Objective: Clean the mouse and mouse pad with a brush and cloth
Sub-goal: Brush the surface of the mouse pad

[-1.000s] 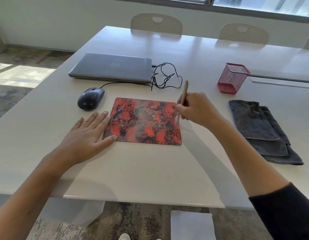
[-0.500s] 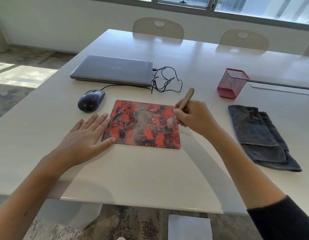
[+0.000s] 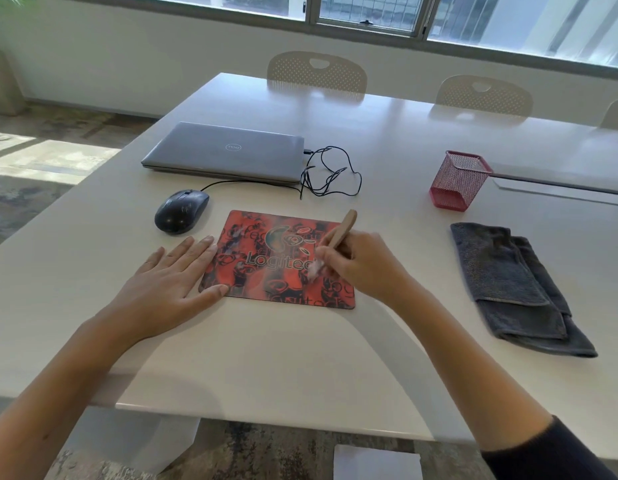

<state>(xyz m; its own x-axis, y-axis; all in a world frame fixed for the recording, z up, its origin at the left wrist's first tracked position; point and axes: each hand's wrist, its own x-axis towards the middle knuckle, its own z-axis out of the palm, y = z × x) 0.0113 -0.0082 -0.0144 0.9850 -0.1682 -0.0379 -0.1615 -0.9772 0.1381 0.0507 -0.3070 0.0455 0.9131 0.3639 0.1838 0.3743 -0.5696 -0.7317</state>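
A red and black Logitech mouse pad [image 3: 266, 282] lies flat near the table's middle. My left hand [image 3: 169, 289] rests flat with fingers spread, its fingertips and thumb pressing the pad's left edge. My right hand [image 3: 366, 265] grips a wooden-handled brush [image 3: 342, 228], handle tilted up and right, pale bristles touching the pad's right half. A black wired mouse [image 3: 181, 211] sits on the table just beyond the pad's left corner. A folded dark grey cloth [image 3: 508, 282] lies to the right, untouched.
A closed grey laptop [image 3: 227, 152] lies behind the mouse, with a tangled black cable [image 3: 330, 174] beside it. A red mesh pen holder [image 3: 460, 180] stands at the right rear. Chairs [image 3: 316, 72] line the white table's [image 3: 266, 358] far side.
The brush has tipped from near upright at the pad's right edge to slanted, and my right hand has carried its bristles leftward onto the pad. My left hand stays in place.
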